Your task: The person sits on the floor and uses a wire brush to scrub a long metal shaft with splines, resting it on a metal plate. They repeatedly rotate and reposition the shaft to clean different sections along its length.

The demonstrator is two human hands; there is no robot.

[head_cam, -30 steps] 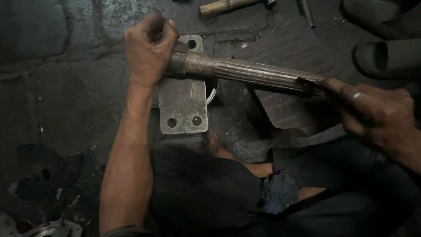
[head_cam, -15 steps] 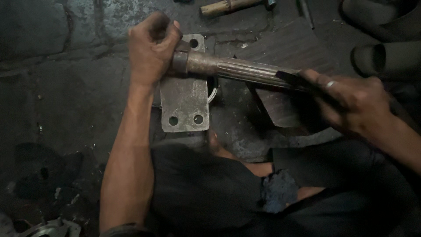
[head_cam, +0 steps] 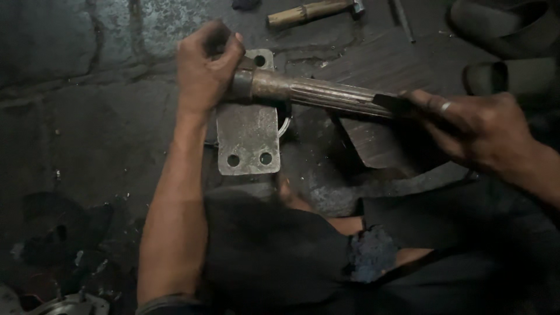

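right hand [head_cam: 484,131] slid up the splined shaft [head_cam: 315,93]; both hands grip it (left hand [head_cam: 205,70] clenched) over grimy floor [head_cam: 87,116].

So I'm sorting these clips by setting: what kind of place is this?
Probably a rough metalwork or repair shop, worked on the ground: a stained, dark floor, a splined steel shaft lying across a drilled metal plate, and a wooden-handled hammer nearby.

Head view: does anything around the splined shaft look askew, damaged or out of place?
Nothing clearly damaged. The splined shaft lies slanted across the drilled metal plate, gripped by the left hand and right hand. A wooden-handled hammer lies loose beyond.
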